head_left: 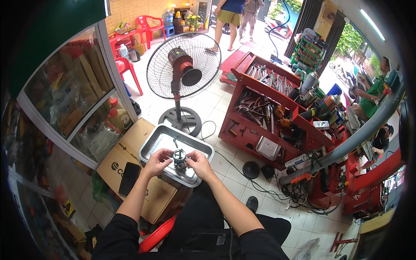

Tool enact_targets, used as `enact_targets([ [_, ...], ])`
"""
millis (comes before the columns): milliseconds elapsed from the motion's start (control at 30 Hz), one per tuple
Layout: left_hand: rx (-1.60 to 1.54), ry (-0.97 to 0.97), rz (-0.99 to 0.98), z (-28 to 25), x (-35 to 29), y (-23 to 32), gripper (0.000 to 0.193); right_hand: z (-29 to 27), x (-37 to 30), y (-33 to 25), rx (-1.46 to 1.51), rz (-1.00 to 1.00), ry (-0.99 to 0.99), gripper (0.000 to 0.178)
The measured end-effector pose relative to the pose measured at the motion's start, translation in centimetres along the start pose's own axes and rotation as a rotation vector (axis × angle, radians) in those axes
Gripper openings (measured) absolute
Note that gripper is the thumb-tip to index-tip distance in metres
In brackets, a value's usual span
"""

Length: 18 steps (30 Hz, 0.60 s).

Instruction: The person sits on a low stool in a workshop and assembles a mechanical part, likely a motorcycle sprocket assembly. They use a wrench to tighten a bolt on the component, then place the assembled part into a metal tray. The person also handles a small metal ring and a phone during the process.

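Note:
A small metal carburetor (179,158) with a round open throat is held over a shallow silver metal tray (203,149). My right hand (198,164) grips it from the right side, fingers closed round its edge. Close against its left side, my left hand (158,162) has thumb and fingers drawn together in a pinch; whatever lies between the fingertips is too small to make out. A small dark part (175,142) lies in the tray beyond the carburetor. The tray sits partly on a cardboard box (156,203).
A dark phone (129,178) lies on the box, left of the tray. Beyond stands a black pedestal fan (184,69). To the right is a red tool cart (236,125) full of wrenches and pliers. Cables (268,190) trail over the floor. Other people are farther off.

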<state>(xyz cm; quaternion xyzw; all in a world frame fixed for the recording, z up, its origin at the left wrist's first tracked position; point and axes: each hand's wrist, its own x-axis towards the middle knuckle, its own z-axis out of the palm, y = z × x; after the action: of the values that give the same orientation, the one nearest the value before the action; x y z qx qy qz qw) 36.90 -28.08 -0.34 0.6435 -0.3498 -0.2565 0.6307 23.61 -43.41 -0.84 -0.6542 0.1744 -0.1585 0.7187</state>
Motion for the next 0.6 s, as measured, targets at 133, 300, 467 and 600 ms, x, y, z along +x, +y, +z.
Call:
enact_targets([
  [133,0.308,-0.099,-0.224,-1.8,0.6,0.4,0.015,-0.2,-0.2,-0.4,-0.021,0.029,-0.037,0.014],
  [300,0.0,0.019,-0.042,0.1,0.2,1.1,0.016,-0.4,0.0,0.2,-0.045,0.002,-0.027,0.013],
  [467,0.152,-0.051,-0.122,-0.8,0.2,1.4,0.016,-0.2,0.1,0.3,-0.029,-0.028,0.008,0.013],
  [600,0.306,-0.067,-0.295,-1.9,0.6,0.2,0.016,0.3,-0.2,-0.1,-0.037,-0.01,0.004,0.013],
])
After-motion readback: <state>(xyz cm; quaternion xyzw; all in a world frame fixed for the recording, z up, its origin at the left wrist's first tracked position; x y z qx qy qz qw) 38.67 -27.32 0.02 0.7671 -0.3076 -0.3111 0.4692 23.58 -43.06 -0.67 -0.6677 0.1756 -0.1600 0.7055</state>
